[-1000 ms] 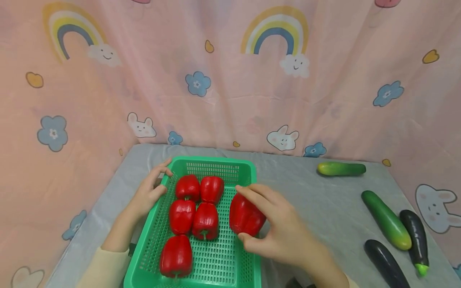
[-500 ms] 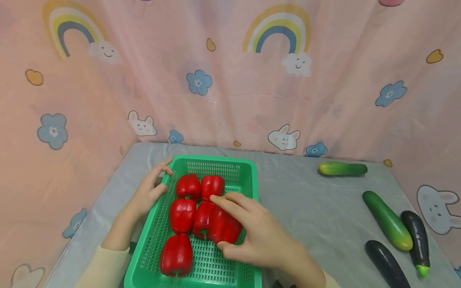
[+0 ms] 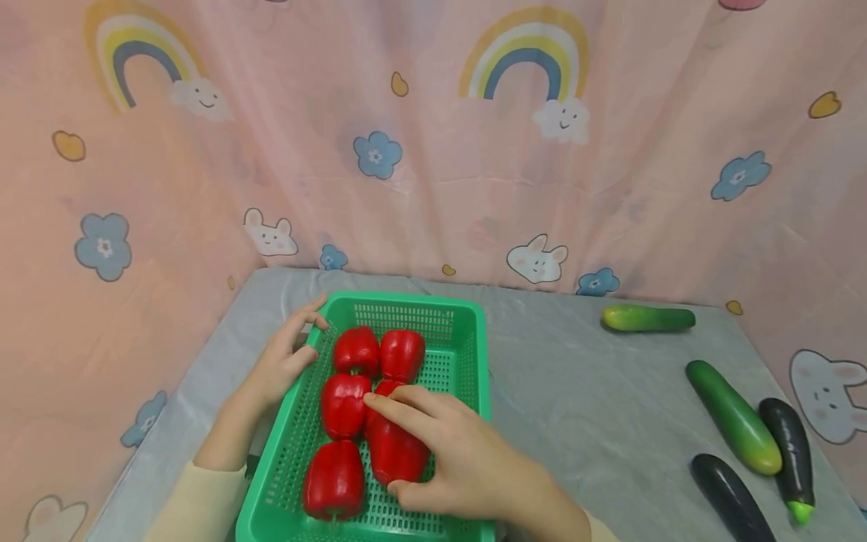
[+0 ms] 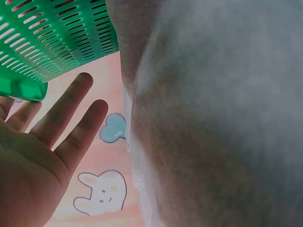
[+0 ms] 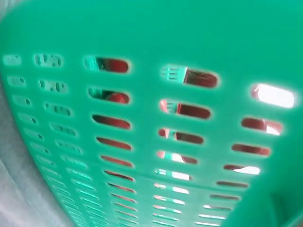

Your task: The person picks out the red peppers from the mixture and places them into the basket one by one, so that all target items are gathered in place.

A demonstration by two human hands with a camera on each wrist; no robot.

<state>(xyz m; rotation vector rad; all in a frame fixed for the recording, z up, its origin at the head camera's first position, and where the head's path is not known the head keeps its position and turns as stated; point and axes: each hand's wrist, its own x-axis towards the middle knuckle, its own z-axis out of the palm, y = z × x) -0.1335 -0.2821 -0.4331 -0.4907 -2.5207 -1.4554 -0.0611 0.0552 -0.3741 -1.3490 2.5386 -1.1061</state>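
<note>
A red bell pepper (image 3: 394, 452) is gripped by my right hand (image 3: 467, 455), low inside the green basket (image 3: 483, 361), thumb on its near side and fingers over its far side. It partly hides another red pepper (image 3: 387, 387). Several more red peppers (image 3: 334, 480) lie in the basket's left and far parts. My left hand (image 3: 281, 363) touches the left rim with its fingertips. In the left wrist view, that hand's fingers (image 4: 71, 111) look mostly straight below the slotted basket wall (image 4: 78, 40). The right wrist view shows only the basket's side (image 5: 142, 28), not the hand.
On the grey cloth (image 3: 562, 376) to the right lie a yellow-green cucumber-like vegetable (image 3: 648, 318), a larger green one (image 3: 734, 418) and two dark eggplants (image 3: 789, 452) (image 3: 731, 497). A pink printed curtain (image 3: 433, 211) hangs behind and at both sides.
My right hand has carried the pepper left and nearer, from over the basket's right side to beside the other peppers. The left hand has stayed at the rim.
</note>
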